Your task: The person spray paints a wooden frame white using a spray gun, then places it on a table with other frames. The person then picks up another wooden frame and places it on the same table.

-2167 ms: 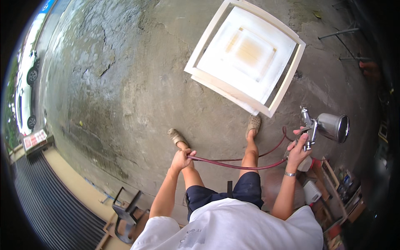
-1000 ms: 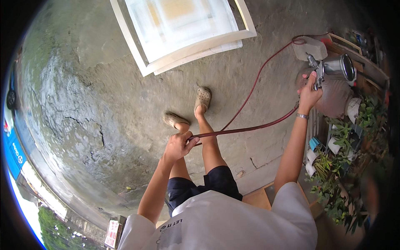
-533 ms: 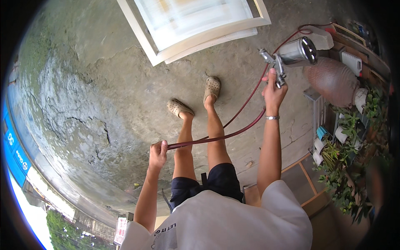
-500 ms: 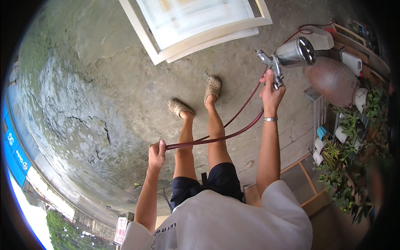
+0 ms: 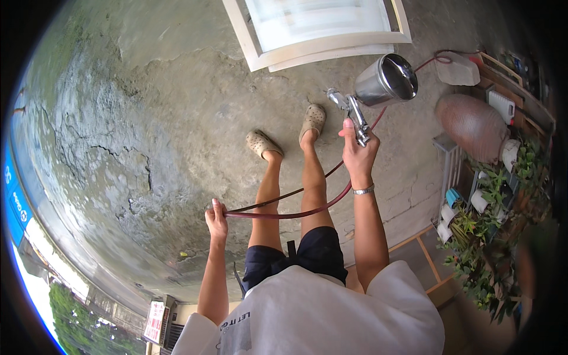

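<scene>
Two hands [image 5: 216, 220] [image 5: 360, 157] curl closed, left on hose [image 5: 278, 216], right on sprayer [image 5: 371, 89].

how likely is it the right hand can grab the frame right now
Probably not: the right hand is holding the spray gun, and the frame lies beyond the shoes.

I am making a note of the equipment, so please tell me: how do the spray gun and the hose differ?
The spray gun is shiny silver metal, while the hose is dark red. The spray gun is compact, with a wide cup; the hose is long, thin and curved. The right grip holds the spray gun; the left grip holds the hose. What they share: each is held.
</scene>
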